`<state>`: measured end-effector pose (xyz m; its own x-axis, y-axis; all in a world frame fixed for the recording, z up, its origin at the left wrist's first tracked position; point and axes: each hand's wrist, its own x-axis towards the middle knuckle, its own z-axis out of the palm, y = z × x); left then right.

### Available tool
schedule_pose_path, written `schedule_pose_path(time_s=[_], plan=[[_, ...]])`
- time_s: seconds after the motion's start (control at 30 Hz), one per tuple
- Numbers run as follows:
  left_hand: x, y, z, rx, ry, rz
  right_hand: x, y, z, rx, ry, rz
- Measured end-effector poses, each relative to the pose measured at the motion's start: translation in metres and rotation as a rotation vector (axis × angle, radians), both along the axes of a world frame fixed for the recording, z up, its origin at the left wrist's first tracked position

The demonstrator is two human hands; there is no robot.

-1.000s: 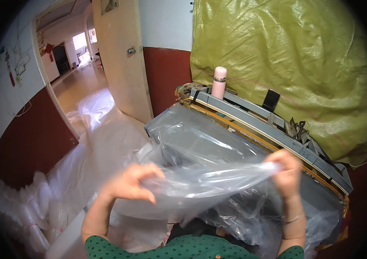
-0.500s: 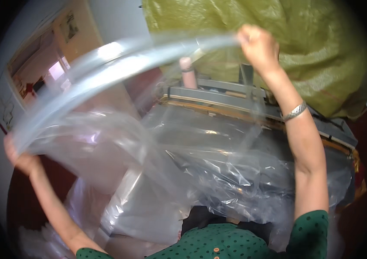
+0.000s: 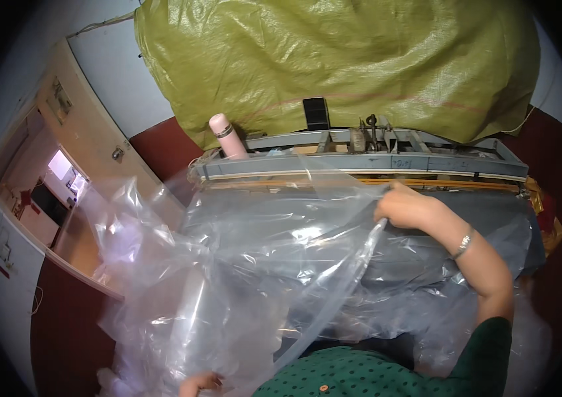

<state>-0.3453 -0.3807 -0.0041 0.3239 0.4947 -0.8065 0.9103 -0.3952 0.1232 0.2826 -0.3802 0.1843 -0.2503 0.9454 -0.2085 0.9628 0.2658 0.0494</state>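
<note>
Right hand [image 3: 405, 206] grips the clear plastic sheet [image 3: 248, 264] — left hand [image 3: 200, 382], low and well apart, pinches its near edge.

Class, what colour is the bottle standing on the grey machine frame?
The bottle is pale pink, seen best in the head view.

- The left hand [image 3: 200, 382] sits at the lower edge — only its knuckles show past the clear plastic sheet [image 3: 241, 264], so its grip cannot be read.
- The right hand [image 3: 408, 208] has its fingertips buried in a fold of the sheet.
- The grey surface [image 3: 492, 218] lies mostly veiled beneath the film.
- The pink bottle [image 3: 226, 136] has its base hidden behind the metal frame [image 3: 360, 162].
- The green tarpaulin [image 3: 334, 59] covers whatever stands behind — unreadable.
</note>
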Motion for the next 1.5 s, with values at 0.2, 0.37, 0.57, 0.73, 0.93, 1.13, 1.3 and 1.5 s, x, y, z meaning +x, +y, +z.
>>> schedule_pose_path(time_s=[0.2, 0.37, 0.57, 0.73, 0.93, 1.13, 1.3, 1.5], plan=[[0.205, 0.078, 0.183, 0.631, -0.647, -0.231, 0.015, -0.090, -0.009, 0.186, 0.061, 0.034], [0.421, 0.086, 0.190, 1.014, -0.948, -0.904, 0.023, -0.132, -0.025, 0.246, 0.121, -0.047], [0.548, 0.059, 0.163, -0.172, -1.461, -0.358, 0.044, -0.170, -0.034, 0.276, 0.300, -0.182], [0.586, 0.058, 0.146, -0.495, -1.418, 0.301, 0.073, -0.194, -0.038, 0.327, 0.651, -0.285], [0.575, 0.052, 0.156, -0.495, -1.436, 0.239, 0.100, -0.163, -0.037, 0.736, 0.959, -0.733], [0.568, 0.061, 0.148, -0.496, -1.428, 0.234, 0.109, -0.114, -0.031, 0.407, 1.764, -0.806], [0.571, 0.090, 0.135, -0.544, -1.178, -0.107, 0.148, -0.104, -0.049, 0.486, 1.357, -0.966], [0.512, 0.158, 0.110, -0.297, -0.620, -0.401, 0.214, -0.188, -0.115, 0.601, 0.121, -1.322]])
